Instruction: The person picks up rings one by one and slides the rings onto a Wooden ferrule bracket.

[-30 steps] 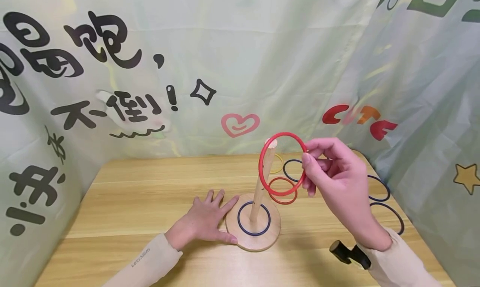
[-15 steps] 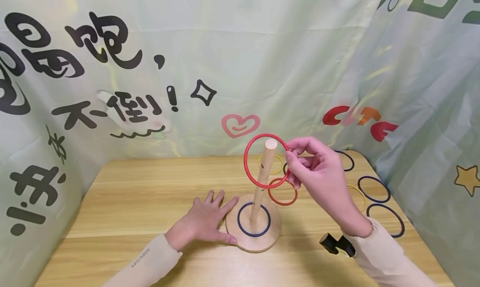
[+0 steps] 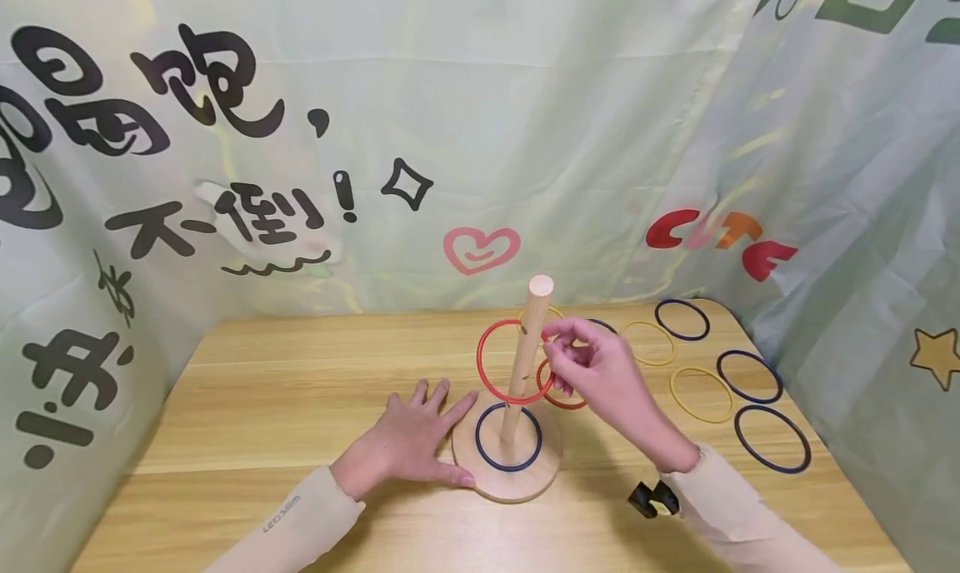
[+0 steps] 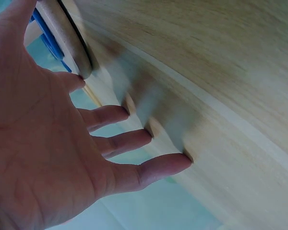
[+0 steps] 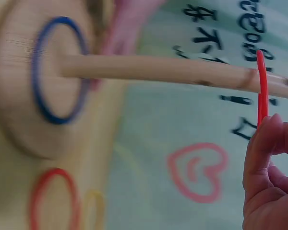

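My right hand (image 3: 592, 373) pinches a red ring (image 3: 478, 359) at its right edge, with thumb and fingertips. The ring encircles the upright wooden post (image 3: 534, 315), well below its top in the head view and well above the base. In the right wrist view the ring (image 5: 263, 96) appears nearly edge-on, crossing the post. The post rises from a round wooden base (image 3: 517, 487), on which a dark blue ring (image 3: 477, 440) lies around the post's foot. My left hand (image 3: 412, 440) rests with fingers spread on the table, its thumb and index fingertip at the base's left edge.
Behind the post lies another red ring (image 3: 562, 406), partly hidden by my right hand. Yellow rings (image 3: 672, 383) and dark blue rings (image 3: 737, 431) lie on the right part of the wooden table (image 3: 262, 390). A printed curtain (image 3: 585, 123) hangs around the table.
My right hand has moved left and down with the red ring, which now encircles the post below its top. The left hand has stayed at the base.
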`<state>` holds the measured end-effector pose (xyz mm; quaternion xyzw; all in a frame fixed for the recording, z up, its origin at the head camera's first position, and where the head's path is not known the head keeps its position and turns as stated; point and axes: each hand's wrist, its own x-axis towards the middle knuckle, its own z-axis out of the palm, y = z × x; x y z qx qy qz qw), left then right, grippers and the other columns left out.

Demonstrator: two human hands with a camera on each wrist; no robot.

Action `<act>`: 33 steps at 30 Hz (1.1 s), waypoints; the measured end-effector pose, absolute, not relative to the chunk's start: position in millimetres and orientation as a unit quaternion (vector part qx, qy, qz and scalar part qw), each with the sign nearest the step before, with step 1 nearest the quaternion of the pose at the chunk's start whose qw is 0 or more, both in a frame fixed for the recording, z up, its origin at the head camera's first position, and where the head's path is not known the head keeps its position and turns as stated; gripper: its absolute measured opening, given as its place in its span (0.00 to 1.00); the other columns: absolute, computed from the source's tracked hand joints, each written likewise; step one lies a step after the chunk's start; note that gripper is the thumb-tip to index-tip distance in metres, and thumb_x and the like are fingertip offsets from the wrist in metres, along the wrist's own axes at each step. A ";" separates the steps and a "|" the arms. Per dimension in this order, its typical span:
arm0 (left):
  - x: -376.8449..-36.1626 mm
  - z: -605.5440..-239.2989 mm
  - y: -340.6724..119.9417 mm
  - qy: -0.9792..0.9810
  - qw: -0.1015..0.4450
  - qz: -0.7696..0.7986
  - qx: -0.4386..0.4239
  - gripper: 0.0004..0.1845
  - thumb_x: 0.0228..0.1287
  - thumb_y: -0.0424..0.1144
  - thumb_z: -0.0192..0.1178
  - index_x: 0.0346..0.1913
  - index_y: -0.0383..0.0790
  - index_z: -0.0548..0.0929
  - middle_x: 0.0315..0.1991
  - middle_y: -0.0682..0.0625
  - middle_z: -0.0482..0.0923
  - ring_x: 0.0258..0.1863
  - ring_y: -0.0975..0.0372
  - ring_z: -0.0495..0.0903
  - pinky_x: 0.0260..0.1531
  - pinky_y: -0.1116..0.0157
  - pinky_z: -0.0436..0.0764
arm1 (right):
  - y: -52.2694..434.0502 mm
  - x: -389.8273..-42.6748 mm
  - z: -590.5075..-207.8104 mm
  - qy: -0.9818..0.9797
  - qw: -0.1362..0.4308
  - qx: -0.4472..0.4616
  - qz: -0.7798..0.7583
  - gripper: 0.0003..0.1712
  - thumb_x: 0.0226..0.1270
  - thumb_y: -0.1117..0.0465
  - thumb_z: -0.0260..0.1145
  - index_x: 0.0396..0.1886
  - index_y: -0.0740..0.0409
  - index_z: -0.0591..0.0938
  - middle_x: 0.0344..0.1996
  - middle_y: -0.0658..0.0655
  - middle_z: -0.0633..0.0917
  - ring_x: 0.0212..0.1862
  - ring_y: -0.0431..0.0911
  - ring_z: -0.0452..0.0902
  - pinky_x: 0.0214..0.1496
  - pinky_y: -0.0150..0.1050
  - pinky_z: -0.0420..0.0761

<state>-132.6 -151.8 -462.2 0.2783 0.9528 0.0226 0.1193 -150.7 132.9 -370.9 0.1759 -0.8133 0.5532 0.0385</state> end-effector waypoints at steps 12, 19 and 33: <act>-132.7 -461.1 -150.5 0.954 0.124 0.026 0.273 0.65 0.46 0.87 0.53 0.84 0.56 0.52 0.80 0.34 0.53 0.75 0.31 0.58 0.54 0.24 0.67 | 131.8 -145.0 -429.2 -0.820 -0.028 0.170 0.546 0.08 0.73 0.70 0.64 0.49 0.61 0.83 0.28 0.58 0.79 0.18 0.44 0.78 0.20 0.44 0.82; -131.3 -459.8 -150.2 0.953 0.123 0.031 0.275 0.64 0.47 0.86 0.55 0.84 0.57 0.52 0.80 0.34 0.54 0.74 0.31 0.58 0.53 0.24 0.67 | 130.5 -141.3 -447.9 -0.820 -0.060 0.160 0.547 0.09 0.72 0.71 0.63 0.50 0.63 0.81 0.29 0.57 0.79 0.19 0.47 0.79 0.20 0.41 0.82; -132.8 -461.7 -151.1 0.953 0.120 0.030 0.276 0.64 0.47 0.87 0.54 0.84 0.58 0.51 0.80 0.34 0.54 0.74 0.31 0.58 0.54 0.25 0.68 | 130.7 -142.8 -471.6 -0.845 -0.091 0.165 0.500 0.04 0.72 0.71 0.64 0.44 0.62 0.80 0.25 0.55 0.78 0.18 0.44 0.78 0.19 0.39 0.81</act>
